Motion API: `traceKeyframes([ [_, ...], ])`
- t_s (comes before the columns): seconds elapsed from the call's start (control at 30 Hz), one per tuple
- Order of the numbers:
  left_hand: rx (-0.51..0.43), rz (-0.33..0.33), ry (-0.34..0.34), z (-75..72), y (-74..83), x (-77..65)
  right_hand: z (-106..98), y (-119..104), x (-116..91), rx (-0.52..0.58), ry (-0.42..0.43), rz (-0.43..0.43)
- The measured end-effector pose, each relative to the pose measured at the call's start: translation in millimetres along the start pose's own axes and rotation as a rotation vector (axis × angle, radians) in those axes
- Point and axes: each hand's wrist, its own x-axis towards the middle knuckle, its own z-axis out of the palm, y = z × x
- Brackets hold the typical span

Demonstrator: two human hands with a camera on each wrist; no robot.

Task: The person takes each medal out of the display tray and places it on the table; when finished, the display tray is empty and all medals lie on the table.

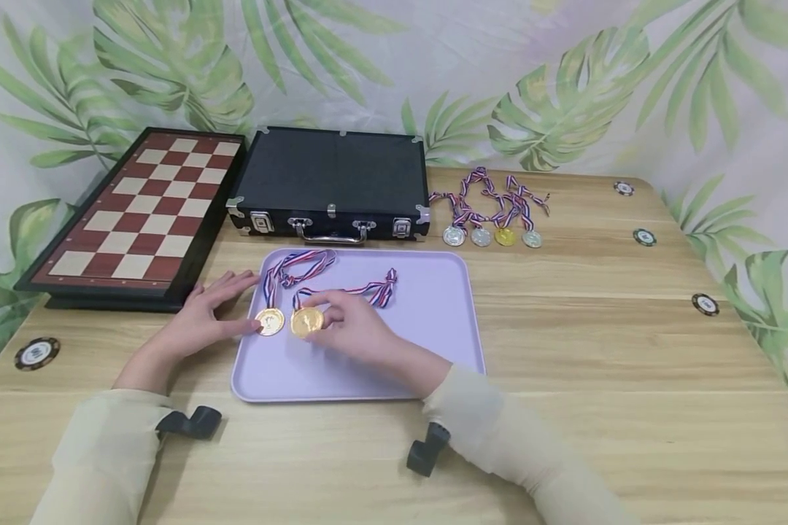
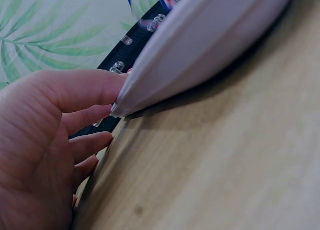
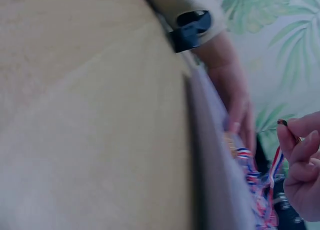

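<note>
One round gold medal (image 1: pixel 307 322) is pinched in the right hand (image 1: pixel 354 329); the spread left hand (image 1: pixel 203 321) touches a second round gold medal (image 1: pixel 271 321).

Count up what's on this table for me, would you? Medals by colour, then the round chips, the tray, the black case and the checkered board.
Gold-coloured medals: 3
Silver-coloured medals: 3
Round chips: 4
Tray: 1
Black case: 1
Checkered board: 1
Total: 13
</note>
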Motion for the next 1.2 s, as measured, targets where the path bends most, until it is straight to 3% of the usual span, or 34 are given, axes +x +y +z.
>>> traceKeyframes([
  [0.13,-0.006,-0.005,0.004,1.1,-0.5,0.5,-31,-19,-14,0.124,-0.003,0.010],
  [0.27,-0.004,-0.004,0.003,0.9,-1.4,0.4,-64,-35,-27,0.175,0.019,-0.016],
  [0.63,-0.014,0.028,0.002,1.1,-4.2,1.7,-144,-55,-59,0.289,0.089,-0.316],
  [0.87,-0.017,0.018,-0.012,1.4,-4.4,1.3,-187,-69,-76,0.398,0.185,-0.464],
  [1.07,-0.006,0.009,-0.023,0.8,-3.9,1.1,-228,-77,-86,0.546,0.227,-0.492],
  [1.2,-0.007,0.014,-0.020,0.6,-4.2,1.5,-255,-78,-84,0.609,0.376,-0.431],
])
